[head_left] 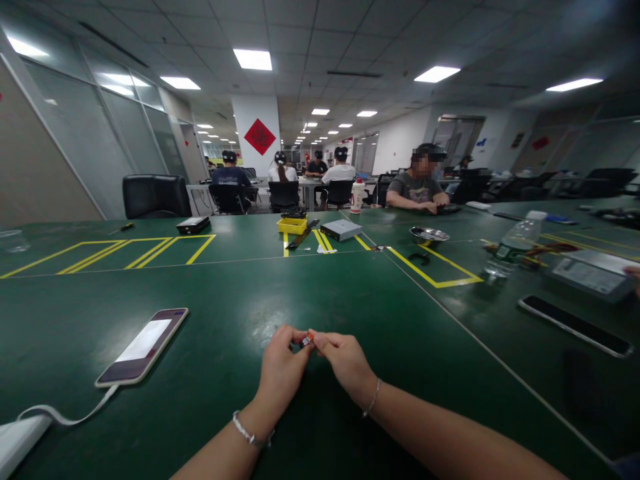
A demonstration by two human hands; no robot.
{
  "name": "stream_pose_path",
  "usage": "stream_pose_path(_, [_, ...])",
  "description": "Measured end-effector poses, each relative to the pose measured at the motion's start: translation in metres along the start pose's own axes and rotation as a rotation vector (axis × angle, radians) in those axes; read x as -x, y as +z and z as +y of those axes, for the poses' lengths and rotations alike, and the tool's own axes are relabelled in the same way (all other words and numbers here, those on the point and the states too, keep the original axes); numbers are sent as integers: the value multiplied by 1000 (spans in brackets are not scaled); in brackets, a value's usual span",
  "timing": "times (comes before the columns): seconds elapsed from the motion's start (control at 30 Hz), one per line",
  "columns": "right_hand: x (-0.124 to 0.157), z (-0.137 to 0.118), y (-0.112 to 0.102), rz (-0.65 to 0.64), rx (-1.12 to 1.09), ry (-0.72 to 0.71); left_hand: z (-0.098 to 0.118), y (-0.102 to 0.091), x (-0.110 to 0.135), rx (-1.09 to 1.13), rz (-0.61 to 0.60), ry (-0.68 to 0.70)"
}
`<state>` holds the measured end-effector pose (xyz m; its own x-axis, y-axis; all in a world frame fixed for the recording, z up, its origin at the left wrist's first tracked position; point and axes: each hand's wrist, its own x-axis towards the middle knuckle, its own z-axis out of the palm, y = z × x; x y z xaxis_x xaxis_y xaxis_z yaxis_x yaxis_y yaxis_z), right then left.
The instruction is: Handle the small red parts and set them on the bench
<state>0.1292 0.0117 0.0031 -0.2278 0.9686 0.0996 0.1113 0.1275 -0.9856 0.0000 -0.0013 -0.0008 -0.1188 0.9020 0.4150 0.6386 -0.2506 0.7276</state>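
Note:
Close in front of me, just over the green table [225,300], both hands meet at one small object [307,340]. It is orange at the right end and white and dark at the left; its exact kind is too small to tell. The fingers and thumb of my left hand [283,363] are closed on the dark-and-white part. My right hand [347,365] pinches the orange end between thumb and fingertips. Part of the object is hidden by the fingers. Left of my hands lies a phone [144,347] with its screen lit and a white cable plugged in.
To the right are another phone [575,325], a water bottle [515,247] and a grey metal box [593,273]. Farther back stand a yellow tray [292,227], a grey drive [341,230] and a metal bowl [429,235]. A person [417,187] sits across the table.

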Motion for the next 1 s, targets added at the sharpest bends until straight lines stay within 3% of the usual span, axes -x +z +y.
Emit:
stream_pose_path(0.3, [-9, -2, -3, -16, -129, 89, -1, 5, 1, 6, -64, -22])
stream_pose_path(0.53, [-16, -2, -18, -173, -160, 91, 0, -1, 0, 59, -269, 165])
stream_pose_path(0.67, [-16, -2, -22, -229, -125, 80, 1, -4, -2, 41, -249, 179])
stream_pose_path(1.0, [-17, 1, -18, -215, -235, 172, 2, -4, -3, -10, -215, 145])
